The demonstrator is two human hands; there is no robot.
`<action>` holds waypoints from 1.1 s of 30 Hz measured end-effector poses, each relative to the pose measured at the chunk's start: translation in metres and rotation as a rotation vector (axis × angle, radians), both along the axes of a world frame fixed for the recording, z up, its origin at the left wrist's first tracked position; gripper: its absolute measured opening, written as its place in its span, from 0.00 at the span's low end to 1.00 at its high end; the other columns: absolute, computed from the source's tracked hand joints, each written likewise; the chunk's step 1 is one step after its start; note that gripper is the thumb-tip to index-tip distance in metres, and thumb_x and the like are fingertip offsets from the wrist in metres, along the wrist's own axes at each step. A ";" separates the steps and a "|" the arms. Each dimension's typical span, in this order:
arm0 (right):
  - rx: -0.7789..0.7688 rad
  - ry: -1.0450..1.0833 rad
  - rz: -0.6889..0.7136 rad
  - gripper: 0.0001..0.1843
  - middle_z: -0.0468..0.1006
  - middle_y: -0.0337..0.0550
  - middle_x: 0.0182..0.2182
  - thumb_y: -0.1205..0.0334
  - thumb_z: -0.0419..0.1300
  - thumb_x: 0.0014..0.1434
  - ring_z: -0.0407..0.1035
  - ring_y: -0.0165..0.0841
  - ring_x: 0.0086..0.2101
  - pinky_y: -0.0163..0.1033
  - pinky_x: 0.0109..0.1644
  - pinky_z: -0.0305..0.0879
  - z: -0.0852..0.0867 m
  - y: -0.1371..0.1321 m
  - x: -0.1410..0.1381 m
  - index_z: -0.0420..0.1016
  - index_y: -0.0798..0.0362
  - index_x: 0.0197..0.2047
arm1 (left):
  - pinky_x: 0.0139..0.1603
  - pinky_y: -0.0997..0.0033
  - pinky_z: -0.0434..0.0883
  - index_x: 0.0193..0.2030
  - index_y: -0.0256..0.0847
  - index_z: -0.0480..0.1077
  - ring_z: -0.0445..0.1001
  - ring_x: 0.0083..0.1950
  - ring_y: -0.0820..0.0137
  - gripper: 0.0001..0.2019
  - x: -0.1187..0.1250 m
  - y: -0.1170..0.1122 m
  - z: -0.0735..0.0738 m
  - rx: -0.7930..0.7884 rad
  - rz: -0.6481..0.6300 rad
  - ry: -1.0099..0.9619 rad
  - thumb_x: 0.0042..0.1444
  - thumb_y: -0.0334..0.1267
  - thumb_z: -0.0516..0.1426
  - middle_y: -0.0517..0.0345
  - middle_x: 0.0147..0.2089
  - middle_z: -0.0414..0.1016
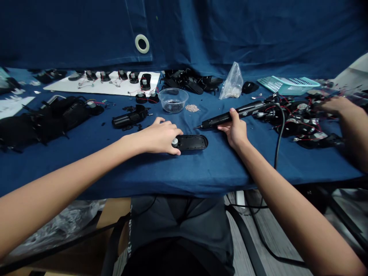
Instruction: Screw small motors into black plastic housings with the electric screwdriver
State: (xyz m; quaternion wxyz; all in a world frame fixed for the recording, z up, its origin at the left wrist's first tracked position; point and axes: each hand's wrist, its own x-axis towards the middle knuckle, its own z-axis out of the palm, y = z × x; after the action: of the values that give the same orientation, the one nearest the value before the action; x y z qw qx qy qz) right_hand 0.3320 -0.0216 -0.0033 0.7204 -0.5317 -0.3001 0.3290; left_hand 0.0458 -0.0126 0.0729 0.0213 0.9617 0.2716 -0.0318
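Note:
My left hand (162, 137) is closed around one end of a long black plastic housing (193, 142) lying on the blue cloth. A small silver motor (174, 142) shows between its thumb and fingers. My right hand (236, 130) grips a black electric screwdriver (224, 119), its tip pointing left, above and to the right of the housing. The bit does not touch the housing. Behind them are a clear plastic bowl (173, 100) with dark small pieces in it and a small heap of screws (192, 108).
At left lie black housings (69, 115) and a black part (129, 117). Motor assemblies stand on a white board (115, 87). Rightward are a clear bag (232, 82), a teal basket (289, 85), wired motor parts (299, 120), the screwdriver's cable (283, 130) and another person's arm (352, 122).

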 end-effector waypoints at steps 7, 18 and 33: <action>-0.004 0.000 -0.002 0.20 0.76 0.46 0.25 0.47 0.60 0.60 0.73 0.29 0.23 0.32 0.26 0.74 0.001 0.000 0.001 0.70 0.58 0.30 | 0.56 0.61 0.57 0.51 0.39 0.72 0.71 0.52 0.59 0.25 0.000 0.003 -0.005 0.039 -0.043 0.015 0.54 0.55 0.62 0.51 0.47 0.77; 0.078 0.053 -0.075 0.20 0.72 0.38 0.25 0.44 0.63 0.55 0.71 0.29 0.27 0.33 0.28 0.72 0.009 -0.008 0.002 0.67 0.54 0.31 | 0.57 0.61 0.61 0.55 0.39 0.70 0.70 0.54 0.58 0.28 -0.007 -0.003 -0.004 -0.001 -0.053 -0.074 0.55 0.58 0.60 0.49 0.50 0.76; 0.140 0.284 -0.010 0.15 0.67 0.36 0.27 0.47 0.56 0.60 0.67 0.25 0.25 0.30 0.27 0.66 0.080 0.047 -0.020 0.63 0.50 0.35 | 0.38 0.69 0.65 0.33 0.39 0.78 0.72 0.33 0.66 0.13 0.071 0.206 0.016 -0.153 0.183 0.137 0.39 0.42 0.66 0.55 0.32 0.79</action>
State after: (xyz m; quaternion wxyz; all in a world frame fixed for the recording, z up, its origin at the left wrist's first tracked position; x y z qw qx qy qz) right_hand 0.3116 0.0258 0.0768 0.7924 -0.4299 -0.2149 0.3757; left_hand 0.1167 0.1931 0.0886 0.0788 0.9240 0.3557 -0.1158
